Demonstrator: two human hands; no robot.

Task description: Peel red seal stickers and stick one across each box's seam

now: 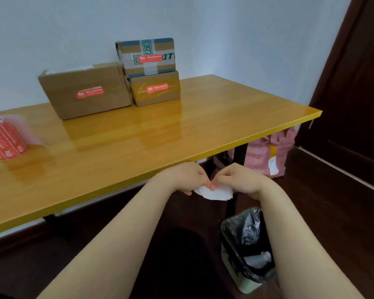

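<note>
Three cardboard boxes stand at the table's far side: a wide brown box (84, 91), a small box (157, 88) to its right, and a taped box (147, 58) stacked on the small one. Each bears a red seal sticker (90, 92) on its front. A roll of red stickers (5, 138) sits at the table's left edge. My left hand (187, 175) and my right hand (239, 179) meet just off the table's near edge, both pinching a white piece of backing paper (216, 193).
The yellow wooden table (138, 137) fills the left and middle. A bin with a black liner (246, 244) stands on the dark floor below my hands, with white scraps inside. A pink bag (266, 152) rests under the table's right end. A dark door is at right.
</note>
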